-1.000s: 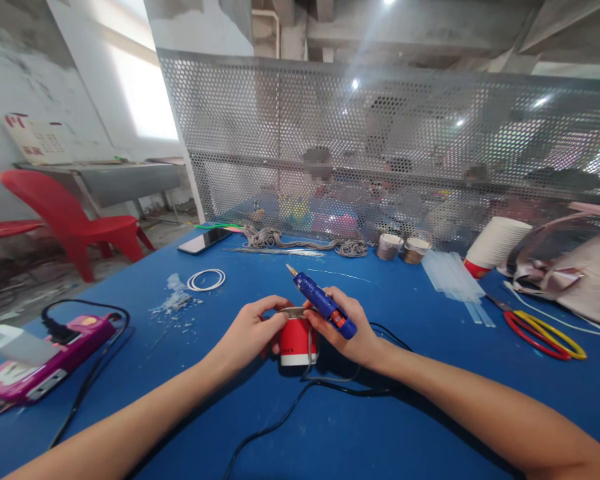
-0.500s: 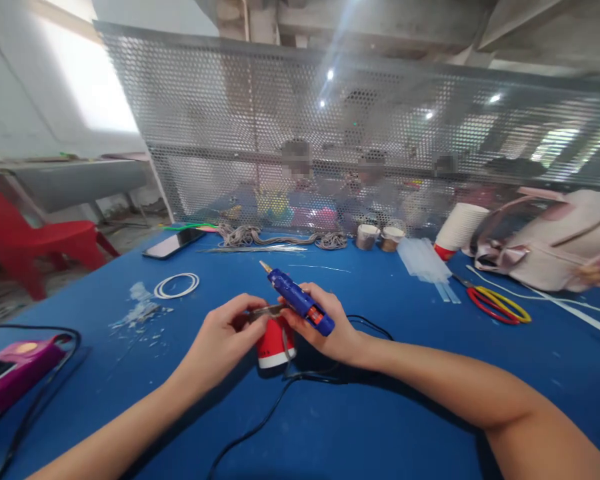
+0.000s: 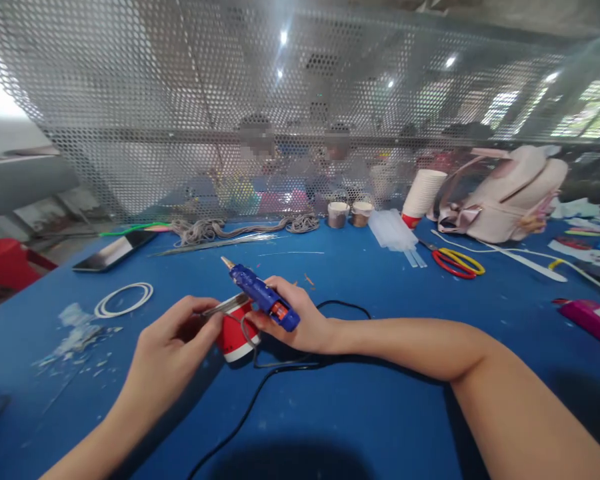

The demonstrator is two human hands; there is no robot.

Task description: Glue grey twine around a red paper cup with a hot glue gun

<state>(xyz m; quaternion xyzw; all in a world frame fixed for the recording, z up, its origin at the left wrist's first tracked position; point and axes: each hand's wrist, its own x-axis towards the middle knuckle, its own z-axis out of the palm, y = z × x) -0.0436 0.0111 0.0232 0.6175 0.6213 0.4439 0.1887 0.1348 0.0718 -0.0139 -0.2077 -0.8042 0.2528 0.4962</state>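
My left hand [image 3: 173, 340] is closed on the side of a red-and-white paper cup [image 3: 234, 332], which tilts just above the blue table. Grey cord [image 3: 233, 303] lies around the cup's upper end, and a loose length hangs down in front of it. In my right hand [image 3: 303, 323] is a blue glue gun [image 3: 260, 293], its nozzle pointing up and to the left, above the cup. The right fingertips are close to the cup's right side, by the cord; whether they pinch the cord cannot be made out.
A black cable [image 3: 253, 400] runs across the table. White rings [image 3: 123, 300] and glue scraps [image 3: 77, 333] lie left. Along the back are a phone [image 3: 114, 251], grey cord bundles [image 3: 200, 231], two small tubs [image 3: 338, 215], glue sticks [image 3: 393, 230], stacked cups [image 3: 424, 193], scissors [image 3: 457, 262] and a bag [image 3: 510, 197].
The view has swung to the right. The cup is turned and tilted more, showing the corded end, and my left hand has moved apart from the right. The glue gun stays in my right hand.
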